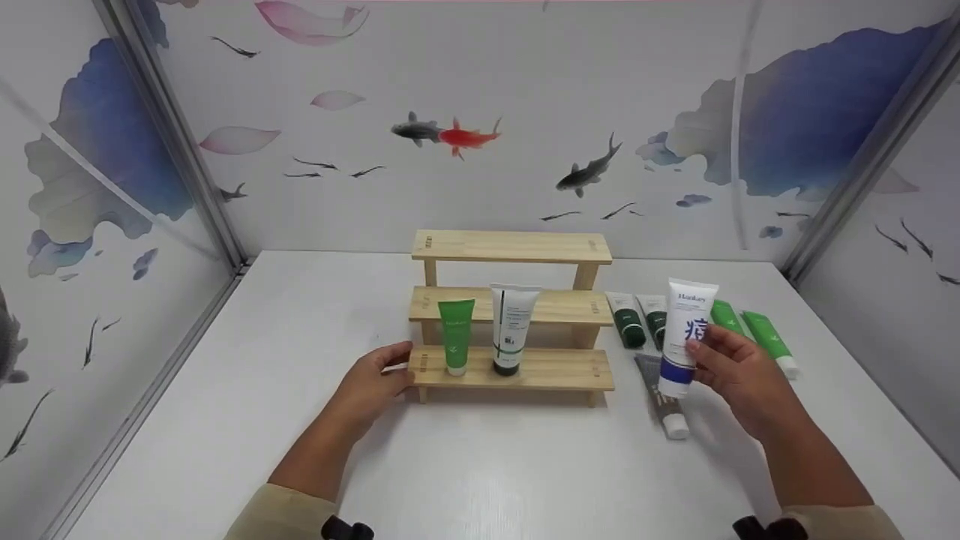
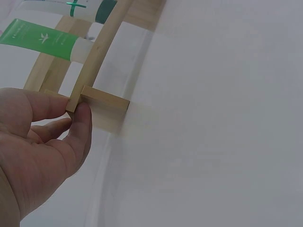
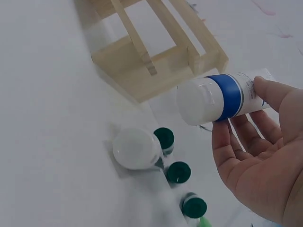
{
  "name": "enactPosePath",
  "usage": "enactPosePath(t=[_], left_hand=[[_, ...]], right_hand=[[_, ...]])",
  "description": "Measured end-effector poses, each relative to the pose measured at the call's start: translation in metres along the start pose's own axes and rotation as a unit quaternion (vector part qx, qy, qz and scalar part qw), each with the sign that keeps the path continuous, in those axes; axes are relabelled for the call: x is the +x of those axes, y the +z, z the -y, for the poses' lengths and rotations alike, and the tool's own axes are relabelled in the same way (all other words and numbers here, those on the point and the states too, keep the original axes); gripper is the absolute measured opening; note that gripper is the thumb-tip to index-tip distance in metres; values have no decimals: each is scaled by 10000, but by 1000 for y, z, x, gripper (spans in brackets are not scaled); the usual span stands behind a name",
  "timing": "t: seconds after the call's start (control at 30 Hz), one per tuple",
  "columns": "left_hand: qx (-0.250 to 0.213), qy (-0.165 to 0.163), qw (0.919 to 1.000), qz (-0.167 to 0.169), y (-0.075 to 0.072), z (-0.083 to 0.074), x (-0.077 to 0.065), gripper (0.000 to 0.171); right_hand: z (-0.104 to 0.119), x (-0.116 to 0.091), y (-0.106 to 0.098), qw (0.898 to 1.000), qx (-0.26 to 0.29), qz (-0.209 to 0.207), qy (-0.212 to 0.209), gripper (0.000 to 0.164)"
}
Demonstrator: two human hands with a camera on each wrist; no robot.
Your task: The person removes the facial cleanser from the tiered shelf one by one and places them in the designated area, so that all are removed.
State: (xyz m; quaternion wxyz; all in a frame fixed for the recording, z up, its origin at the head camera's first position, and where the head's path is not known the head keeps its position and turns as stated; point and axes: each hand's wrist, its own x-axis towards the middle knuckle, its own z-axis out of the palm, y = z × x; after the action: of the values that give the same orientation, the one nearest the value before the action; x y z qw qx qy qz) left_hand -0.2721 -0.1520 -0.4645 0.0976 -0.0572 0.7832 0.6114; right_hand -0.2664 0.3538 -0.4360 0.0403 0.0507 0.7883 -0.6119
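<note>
A three-step wooden rack (image 1: 510,244) stands on the table. My left hand (image 1: 379,379) pinches the left end of its lowest shelf between thumb and fingers, seen closely in the left wrist view. On that shelf a green tube (image 1: 456,335) and a white tube with a dark cap (image 1: 514,326) stand upright on their caps. To the right of the rack, my right hand (image 1: 746,382) holds a white squeeze tube with a blue band (image 1: 688,311), cap down. In the right wrist view its white cap (image 3: 196,101) points toward the rack.
Below the held tube lies a grey-brown tube (image 1: 660,397) with a white cap. Behind it, white tubes with dark green caps (image 1: 626,321) and green tubes (image 1: 769,341) lie on the table (image 1: 480,465). Printed wall panels (image 1: 480,67) enclose the back and sides.
</note>
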Motion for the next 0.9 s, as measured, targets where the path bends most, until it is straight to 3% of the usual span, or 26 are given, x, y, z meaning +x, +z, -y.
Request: enactPosePath(t=[0.33, 0.57, 0.9], left_hand=[[-56, 9, 10000, 17, 0, 0, 0, 55], [-20, -22, 10000, 16, -1, -2, -1, 55], [-43, 50, 10000, -11, -1, 3, 1, 56]], right_hand=[[-26, -3, -36, 9987, 194, 35, 474, 78], [-36, -1, -48, 9944, -120, 283, 1013, 98], [-47, 3, -57, 9880, -429, 446, 1414, 97]])
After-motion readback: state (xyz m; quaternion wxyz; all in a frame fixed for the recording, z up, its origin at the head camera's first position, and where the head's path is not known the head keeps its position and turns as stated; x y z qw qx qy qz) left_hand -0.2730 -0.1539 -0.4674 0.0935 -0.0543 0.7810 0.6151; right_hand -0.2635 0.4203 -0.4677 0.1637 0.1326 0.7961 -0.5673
